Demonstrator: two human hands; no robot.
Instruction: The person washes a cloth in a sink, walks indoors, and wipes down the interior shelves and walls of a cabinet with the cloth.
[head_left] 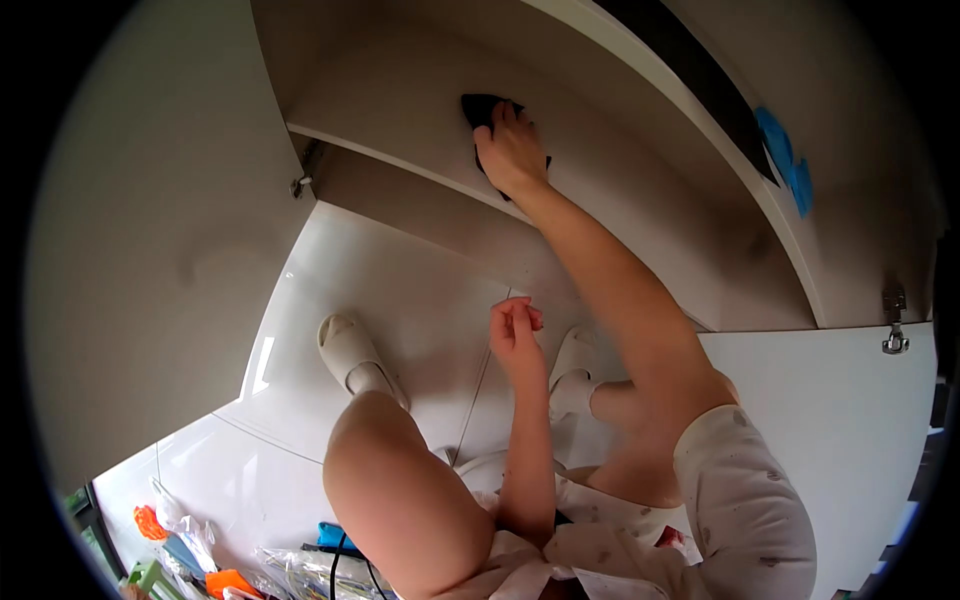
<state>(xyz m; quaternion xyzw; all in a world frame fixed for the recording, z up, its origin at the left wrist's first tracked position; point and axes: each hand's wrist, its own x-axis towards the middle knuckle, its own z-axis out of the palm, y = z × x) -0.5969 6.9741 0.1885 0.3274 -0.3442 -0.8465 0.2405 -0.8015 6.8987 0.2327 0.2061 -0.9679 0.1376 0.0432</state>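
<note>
My right hand [511,152] presses a black cloth [483,107] against the bottom board of a cabinet compartment [620,150]. Part of the cloth is hidden under the palm, and its edges stick out past the fingers. My left hand [516,328] hangs in front of the cabinet, above the floor, with its fingers curled in. Nothing shows in the left hand, and it touches neither the cloth nor the cabinet.
Cabinet doors stand open at left [150,250] and right [830,440], with metal hinges [301,186]. A blue item [785,160] lies on the upper shelf. Slippered feet [352,350] rest on the glossy tiles [400,250]. Plastic bags [190,525] and bundled items lie lower left.
</note>
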